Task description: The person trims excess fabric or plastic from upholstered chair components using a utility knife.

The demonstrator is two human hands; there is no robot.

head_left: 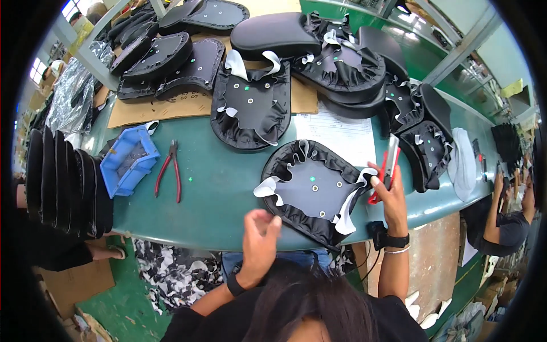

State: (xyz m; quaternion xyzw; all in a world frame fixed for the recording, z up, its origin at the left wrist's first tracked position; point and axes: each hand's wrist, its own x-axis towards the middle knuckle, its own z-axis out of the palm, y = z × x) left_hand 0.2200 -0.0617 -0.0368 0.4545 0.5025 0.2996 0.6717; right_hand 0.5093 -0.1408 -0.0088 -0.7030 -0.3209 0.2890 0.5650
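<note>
A padded seat panel (305, 174) lies underside up in front of me, its black cover gathered in folds round a dark grey board with metal eyelets. White fabric flaps stick out at its sides. My right hand (393, 196) is closed round a red utility knife (390, 165) at the panel's right edge, the metal end pointing away from me. By the panel's near left edge is my left hand (260, 239), fingers loosely bent and slightly blurred, thumb apart, with nothing visible in it. Just beyond lies a similar panel (250, 105).
Red-handled pliers (170, 171) lie left of the panel, beside a blue bin (126, 165). Black cushions (68, 188) stand in a row at far left. More cushions (342, 68) are piled at the back. Printed paper (336, 134) lies behind the panel. Another person (501, 222) is at right.
</note>
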